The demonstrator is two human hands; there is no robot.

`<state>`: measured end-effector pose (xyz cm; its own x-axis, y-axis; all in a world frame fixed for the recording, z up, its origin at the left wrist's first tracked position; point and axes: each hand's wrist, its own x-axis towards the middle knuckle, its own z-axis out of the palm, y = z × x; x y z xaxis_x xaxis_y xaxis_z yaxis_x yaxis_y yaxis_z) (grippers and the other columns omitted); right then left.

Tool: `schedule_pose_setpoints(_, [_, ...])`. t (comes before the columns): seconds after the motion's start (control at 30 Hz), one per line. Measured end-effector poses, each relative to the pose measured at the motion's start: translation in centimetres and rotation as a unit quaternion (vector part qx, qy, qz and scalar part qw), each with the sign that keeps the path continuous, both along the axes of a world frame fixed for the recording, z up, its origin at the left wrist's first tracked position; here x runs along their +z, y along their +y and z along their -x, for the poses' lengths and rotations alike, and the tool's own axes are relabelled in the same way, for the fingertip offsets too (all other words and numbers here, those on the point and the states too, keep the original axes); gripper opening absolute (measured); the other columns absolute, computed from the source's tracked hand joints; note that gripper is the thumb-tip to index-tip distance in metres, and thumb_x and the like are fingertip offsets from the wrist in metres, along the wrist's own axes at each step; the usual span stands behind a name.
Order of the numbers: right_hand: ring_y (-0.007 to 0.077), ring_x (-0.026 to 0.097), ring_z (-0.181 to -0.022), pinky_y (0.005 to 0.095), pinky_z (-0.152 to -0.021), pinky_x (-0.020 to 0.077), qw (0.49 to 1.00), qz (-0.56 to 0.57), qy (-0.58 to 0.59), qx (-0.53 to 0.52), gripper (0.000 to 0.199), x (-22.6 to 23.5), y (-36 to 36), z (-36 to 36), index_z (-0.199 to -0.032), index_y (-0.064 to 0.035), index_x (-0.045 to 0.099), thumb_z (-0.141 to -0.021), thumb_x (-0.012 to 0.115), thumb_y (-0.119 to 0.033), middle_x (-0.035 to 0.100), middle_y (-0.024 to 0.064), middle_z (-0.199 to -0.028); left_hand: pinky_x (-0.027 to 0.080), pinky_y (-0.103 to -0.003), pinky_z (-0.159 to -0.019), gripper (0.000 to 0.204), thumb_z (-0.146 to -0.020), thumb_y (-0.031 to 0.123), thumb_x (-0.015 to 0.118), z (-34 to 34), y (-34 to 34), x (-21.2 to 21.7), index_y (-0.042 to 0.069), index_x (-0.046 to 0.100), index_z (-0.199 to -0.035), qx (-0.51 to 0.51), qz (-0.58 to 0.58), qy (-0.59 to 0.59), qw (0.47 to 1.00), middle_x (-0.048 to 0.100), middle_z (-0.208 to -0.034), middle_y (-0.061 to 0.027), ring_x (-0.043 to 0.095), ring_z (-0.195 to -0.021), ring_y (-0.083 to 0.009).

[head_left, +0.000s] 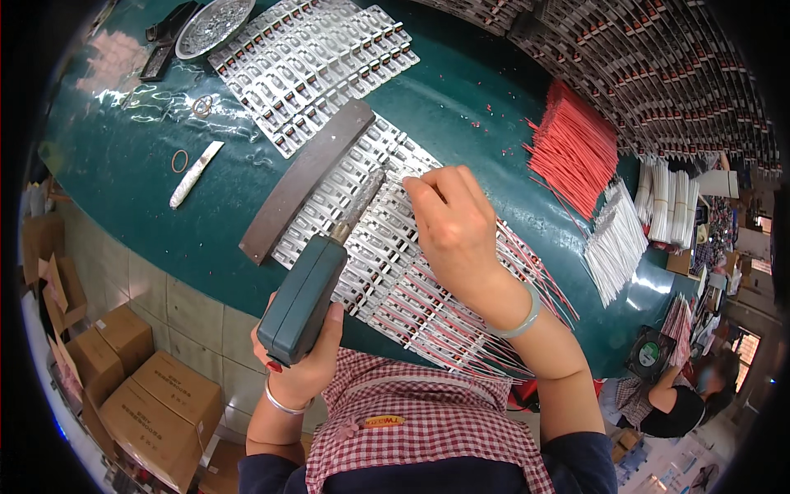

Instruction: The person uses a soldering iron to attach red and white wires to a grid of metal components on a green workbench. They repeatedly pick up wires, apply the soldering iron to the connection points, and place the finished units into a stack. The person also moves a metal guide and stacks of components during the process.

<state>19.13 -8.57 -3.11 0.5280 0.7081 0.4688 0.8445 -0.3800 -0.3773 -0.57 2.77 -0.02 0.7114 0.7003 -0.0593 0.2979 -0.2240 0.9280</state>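
Observation:
My left hand [298, 350] is wrapped round the handle of a dark green soldering gun [302, 298]. Its thick, crusted grey tip [362, 200] reaches over a panel of small silver metal parts [374, 255] set in rows. Just right of the tip, my right hand [451, 222] is closed in a pinch above the panel; whatever is between its fingertips is too small to make out. Red and white wires [436, 317] trail from the near rows toward the table's edge. A long brown bar [309, 181] lies along the panel's left side.
More silver panels [317, 62] lie at the back beside a metal bowl [214, 26]. Bundles of red wires [576, 148] and white wires [615, 243] rest at the right. A white-wrapped blade [196, 174] lies left. Cardboard boxes [160, 412] stand on the floor; another person [679, 395] sits at right.

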Motion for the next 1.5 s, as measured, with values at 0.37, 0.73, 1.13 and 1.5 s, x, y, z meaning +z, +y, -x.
schedule_pose_setpoints(0.37, [0.0243, 0.054, -0.078, 0.0336, -0.062, 0.0486, 1.0, 0.01, -0.001, -0.001, 0.025, 0.2, 0.1, 0.1, -0.091, 0.0024, 0.064, -0.065, 0.062, 0.003, 0.053, 0.0093, -0.084, 0.049, -0.027, -0.061, 0.021, -0.073, -0.004, 0.071, -0.3, 0.3, -0.2, -0.007, 0.066, -0.093, -0.037, -0.014, -0.018, 0.999, 0.066, -0.085, -0.0135, 0.062, -0.067, -0.0196])
schedule_pose_setpoints(0.73, [0.0242, 0.054, -0.078, 0.0337, -0.062, 0.0488, 1.0, 0.011, -0.002, 0.0, 0.025, 0.1, 0.1, 0.1, -0.09, 0.0019, 0.064, -0.065, 0.061, 0.003, 0.053, 0.0092, -0.084, 0.047, -0.026, -0.057, 0.018, -0.074, -0.004, 0.071, -1.3, 0.6, 0.4, -0.005, 0.066, -0.092, -0.074, -0.076, -0.031, 0.994, 0.064, -0.083, -0.0112, 0.06, -0.065, -0.0167])
schedule_pose_setpoints(1.13, [0.0243, 0.054, -0.078, 0.0337, -0.063, 0.0491, 1.0, 0.011, -0.01, -0.006, 0.021, 0.1, 0.2, 0.2, -0.086, 0.0013, 0.063, -0.065, 0.062, 0.002, 0.053, 0.0093, -0.084, 0.053, -0.028, -0.065, 0.023, -0.072, 0.0, 0.075, 0.4, 0.0, 0.2, -0.004, 0.069, -0.094, -0.004, -0.024, -0.006, 1.0, 0.069, -0.085, -0.0139, 0.067, -0.069, -0.0221])
schedule_pose_setpoints(1.5, [0.0256, 0.055, -0.078, 0.0345, -0.063, 0.0482, 1.0, -0.009, 0.002, 0.014, 0.028, 0.5, 0.2, 1.3, -0.093, 0.0036, 0.062, -0.065, 0.061, 0.004, 0.055, 0.0103, -0.086, 0.053, -0.028, -0.066, 0.023, -0.073, 0.0, 0.074, 1.3, 0.0, 0.3, -0.005, 0.068, -0.095, 0.002, -0.01, 0.003, 1.0, 0.069, -0.086, -0.0145, 0.068, -0.071, -0.0226])
